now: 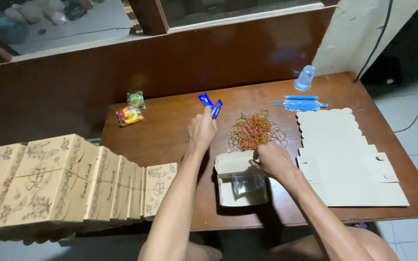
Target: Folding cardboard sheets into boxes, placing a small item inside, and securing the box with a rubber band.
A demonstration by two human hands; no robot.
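My left hand (202, 128) is raised over the middle of the brown table (170, 130), fingers closed on a blue sachet (215, 109); a second blue sachet (205, 100) lies just beyond it. My right hand (273, 159) rests at the near edge of a heap of rubber bands (255, 129), fingertips pinched at the rim of an open cardboard box (228, 166). A clear plastic cup (247, 184) lies inside that box. Whether the right hand holds a band is hidden.
A row of closed printed cardboard boxes (64, 183) fills the left front. Flat unfolded box blanks (344, 159) lie at the right. Blue wrapped straws (300, 103) and a clear cup (305, 78) sit at the far right, two wrapped snacks (130, 115) at the far left.
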